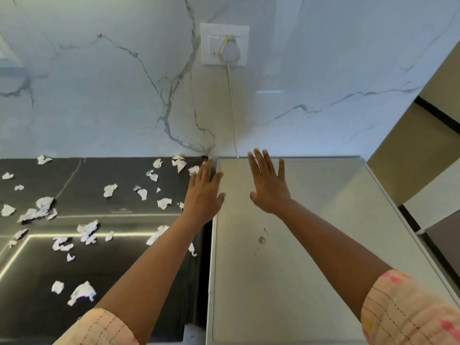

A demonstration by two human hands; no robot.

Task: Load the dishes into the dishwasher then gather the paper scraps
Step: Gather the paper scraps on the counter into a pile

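Both the left hand point(204, 192) and the right hand point(269, 185) reach forward with fingers straight, gripping nothing. Paper scraps point(87, 231) lie scattered over the dark counter point(124, 265) beside the grey appliance top point(298, 257).

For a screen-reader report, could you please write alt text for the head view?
Both hands are open, fingers straight: the left hand over the edge of a dark counter strewn with paper scraps, the right hand over a grey appliance top. Behind, a plug sits in a socket on the marble wall.

Paper scraps point(84, 230) scattered on countertop point(129, 275) at left, appliance top point(311, 245) right, socket point(224, 44) on wall behind
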